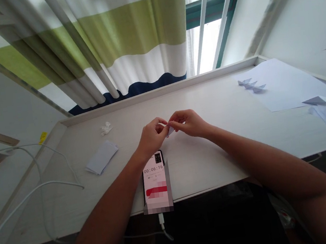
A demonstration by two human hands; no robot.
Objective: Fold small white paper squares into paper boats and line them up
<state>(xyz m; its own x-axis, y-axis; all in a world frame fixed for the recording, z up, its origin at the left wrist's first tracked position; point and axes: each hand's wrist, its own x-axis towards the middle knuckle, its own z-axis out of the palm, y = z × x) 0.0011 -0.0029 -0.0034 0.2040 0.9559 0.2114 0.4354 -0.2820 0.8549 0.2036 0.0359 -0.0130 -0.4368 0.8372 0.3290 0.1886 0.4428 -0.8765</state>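
Both hands are pinching a tiny folded paper piece (170, 130) just above the desk (214, 147), left hand (152, 136) and right hand (187, 123) gripping opposite ends, right behind the phone (155, 177).

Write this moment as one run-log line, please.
left hand: pinching paper piece | right hand: pinching same | phone: below hands

One head-worn camera looks forward and down, close over the white desk (213, 139) (wide, probably distorted at the edges), facing the striped curtain (116, 40) and window (210, 23) beyond.
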